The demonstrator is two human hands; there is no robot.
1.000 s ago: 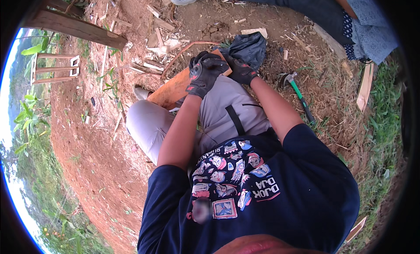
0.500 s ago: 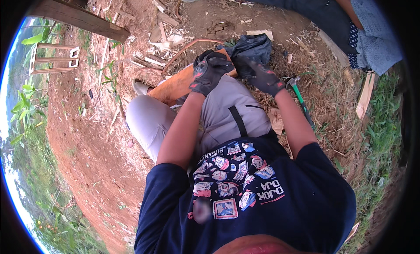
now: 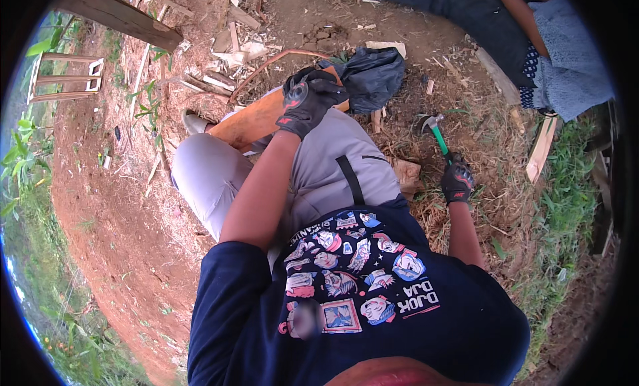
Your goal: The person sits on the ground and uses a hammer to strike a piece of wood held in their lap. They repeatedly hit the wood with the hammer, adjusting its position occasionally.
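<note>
Plank (image 3: 256, 118), orange-brown wood, head view: slanting across the far side of the lap, upper end by the right thigh, lower end near a pale shoe (image 3: 194, 122). Left hand (image 3: 307, 101), dark glove with red marks: clamped over the plank's upper end, fingers bent and gathered at its edge, tips partly hidden. Claw hammer (image 3: 439, 138), green handle: on the ground at right, head pointing away from the body, well apart from the plank. Right hand (image 3: 457, 180), matching glove: laid on the lower handle; finger undersides hidden, cannot tell whether closed around it. Grey trousers (image 3: 346, 146), black strap on the thigh. Wood block (image 3: 407, 174): just beside the right thigh. Black plastic bag (image 3: 374, 80), crumpled: just beyond the plank's upper end. Wood offcuts (image 3: 251, 50): scattered over reddish soil, upper left. Slatted wooden frame (image 3: 65, 78): far left. Co-worker's blue-grey garment (image 3: 574, 60): upper right.
</note>
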